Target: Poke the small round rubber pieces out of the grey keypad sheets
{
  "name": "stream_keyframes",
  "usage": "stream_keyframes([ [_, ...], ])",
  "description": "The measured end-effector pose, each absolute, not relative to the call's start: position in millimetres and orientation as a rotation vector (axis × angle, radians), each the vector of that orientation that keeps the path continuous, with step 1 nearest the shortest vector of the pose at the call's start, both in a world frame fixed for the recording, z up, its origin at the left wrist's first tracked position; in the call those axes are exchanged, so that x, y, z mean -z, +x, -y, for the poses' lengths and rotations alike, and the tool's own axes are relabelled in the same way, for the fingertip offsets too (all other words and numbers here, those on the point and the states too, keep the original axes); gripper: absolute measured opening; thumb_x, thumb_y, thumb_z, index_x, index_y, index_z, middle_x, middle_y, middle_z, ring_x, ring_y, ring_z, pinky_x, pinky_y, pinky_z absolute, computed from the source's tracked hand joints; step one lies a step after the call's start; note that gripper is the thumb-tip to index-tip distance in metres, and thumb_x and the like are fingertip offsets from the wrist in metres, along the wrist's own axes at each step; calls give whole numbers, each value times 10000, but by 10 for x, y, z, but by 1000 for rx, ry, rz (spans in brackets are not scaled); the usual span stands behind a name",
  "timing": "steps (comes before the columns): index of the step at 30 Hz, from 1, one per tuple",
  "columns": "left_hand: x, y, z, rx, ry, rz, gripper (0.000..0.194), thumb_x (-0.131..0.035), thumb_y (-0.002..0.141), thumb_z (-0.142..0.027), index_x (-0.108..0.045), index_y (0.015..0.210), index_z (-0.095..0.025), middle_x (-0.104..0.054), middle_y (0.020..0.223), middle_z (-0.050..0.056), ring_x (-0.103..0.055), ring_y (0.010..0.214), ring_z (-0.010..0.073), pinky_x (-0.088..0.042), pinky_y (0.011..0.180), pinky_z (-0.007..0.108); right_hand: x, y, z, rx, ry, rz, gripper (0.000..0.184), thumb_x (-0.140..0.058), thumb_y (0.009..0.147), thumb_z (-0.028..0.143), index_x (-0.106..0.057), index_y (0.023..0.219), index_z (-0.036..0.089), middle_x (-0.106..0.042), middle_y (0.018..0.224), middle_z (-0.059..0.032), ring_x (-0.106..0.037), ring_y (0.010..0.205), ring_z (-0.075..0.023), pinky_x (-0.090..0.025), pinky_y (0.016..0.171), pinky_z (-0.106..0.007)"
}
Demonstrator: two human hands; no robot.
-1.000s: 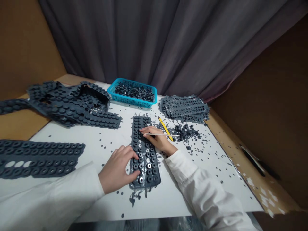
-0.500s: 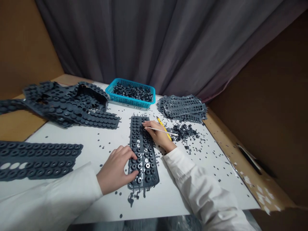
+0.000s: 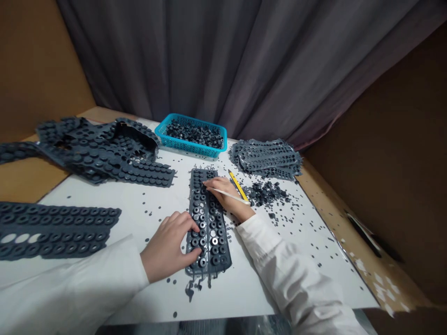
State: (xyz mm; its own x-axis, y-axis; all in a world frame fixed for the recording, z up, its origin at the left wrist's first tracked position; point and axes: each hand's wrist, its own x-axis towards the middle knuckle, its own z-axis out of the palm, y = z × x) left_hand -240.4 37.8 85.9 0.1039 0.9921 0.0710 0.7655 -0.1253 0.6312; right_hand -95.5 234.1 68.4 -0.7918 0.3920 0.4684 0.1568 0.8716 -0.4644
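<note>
Noted at rear: grey curtain (image 3: 195, 56), hanging in folds across the full width. Flanked by brown left panel (image 3: 35, 70) and brown right panel (image 3: 394, 163). Below, brown table (image 3: 326, 214), largely under white covering (image 3: 136, 218). Reaching in from the near side: white sleeves (image 3: 77, 284), one per arm.

At far left, jumbled pile of dark moulded sheets (image 3: 94, 151), crumpled and overlapping. Nearer, by the left forearm, flat ringed sheet (image 3: 59, 228), with three pale openings in one row. At far centre, blue basket (image 3: 190, 146), loaded with loose dark pieces (image 3: 195, 132). To its right, stack of perforated sheets (image 3: 267, 156), lying flat with ragged edges.

Centre of the white covering, between both hands: dark studded strip (image 3: 208, 218), lying lengthwise away from the wearer, ring-shaped parts seated in rows. Several pale spots among the rows; unable to tell whether holes or glare. Stringy remnants at the near end.

Left hand (image 3: 167, 246) on the strip's left edge near the close end, thumb and forefinger parted and touching, closed around nothing. Right hand (image 3: 228, 195) over the far half, fingers pinching slender white stick (image 3: 230, 194), with fingertips at the strip's surface.

Right of the right hand, heap of dark scrap (image 3: 268, 191). On the table's right margin, dark slim tool (image 3: 363, 232). Just beside the right hand, yellow pen (image 3: 239, 186), dark-tipped. Near the right corner, white flakes (image 3: 387, 288). Smallest: dark discs (image 3: 175, 314), scattered widely over the covering.
</note>
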Motion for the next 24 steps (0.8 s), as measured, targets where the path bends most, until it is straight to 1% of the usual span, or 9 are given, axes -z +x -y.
stream_keyframes([
  [2, -858, -2402, -380, -683, 1948, -1716, 161, -587, 756, -269, -519, 897, -230, -546, 947, 22, -485, 945, 244, -399, 805, 378, -684, -972, -2376, -452, -467, 2476, 226, -453, 956, 287, -653, 1000, 192, -698, 975, -96, -629, 917, -205, -497, 839, -358],
  [4, -857, -2401, -382, -685, 1952, -1721, 162, -589, 753, -266, -522, 897, -230, -547, 949, 21, -486, 946, 244, -398, 805, 378, -697, -980, -2398, -425, -547, 2438, 235, -450, 957, 297, -656, 984, 187, -693, 933, -93, -626, 891, -207, -497, 817, -352],
  [6, -855, -2401, -384, -693, 1957, -1721, 164, -592, 750, -263, -523, 894, -228, -546, 950, 19, -486, 943, 242, -398, 806, 377, -715, -979, -2399, -501, -587, 2373, 225, -463, 952, 311, -651, 976, 189, -694, 947, -89, -631, 900, -204, -497, 825, -352],
  [10, -850, -2408, -385, -702, 1948, -1722, 163, -597, 744, -251, -523, 887, -226, -543, 940, 12, -487, 935, 235, -397, 806, 373, -718, -977, -2366, -800, -462, 2288, 200, -503, 935, 353, -639, 937, 207, -695, 1050, -75, -620, 1031, -193, -474, 933, -368],
  [13, -849, -2411, -381, -714, 1947, -1721, 164, -603, 741, -255, -525, 883, -225, -545, 934, 12, -488, 928, 233, -398, 804, 370, -693, -988, -2355, -865, -414, 2279, 210, -518, 925, 378, -642, 912, 209, -700, 1040, -77, -615, 1044, -194, -469, 947, -378],
  [18, -867, -2401, -374, -720, 1947, -1715, 154, -590, 744, -249, -522, 878, -217, -544, 931, 21, -483, 919, 234, -400, 801, 376, -680, -1005, -2386, -789, -425, 2331, 206, -508, 931, 359, -652, 942, 212, -703, 1013, -75, -624, 986, -197, -488, 889, -367],
  [24, -878, -2398, -374, -684, 1928, -1713, 160, -590, 752, -257, -515, 888, -222, -541, 944, 20, -478, 937, 239, -388, 818, 394, -690, -1046, -2472, -483, -548, 2473, 246, -465, 950, 323, -675, 1006, 207, -677, 918, -82, -593, 854, -217, -465, 801, -362],
])
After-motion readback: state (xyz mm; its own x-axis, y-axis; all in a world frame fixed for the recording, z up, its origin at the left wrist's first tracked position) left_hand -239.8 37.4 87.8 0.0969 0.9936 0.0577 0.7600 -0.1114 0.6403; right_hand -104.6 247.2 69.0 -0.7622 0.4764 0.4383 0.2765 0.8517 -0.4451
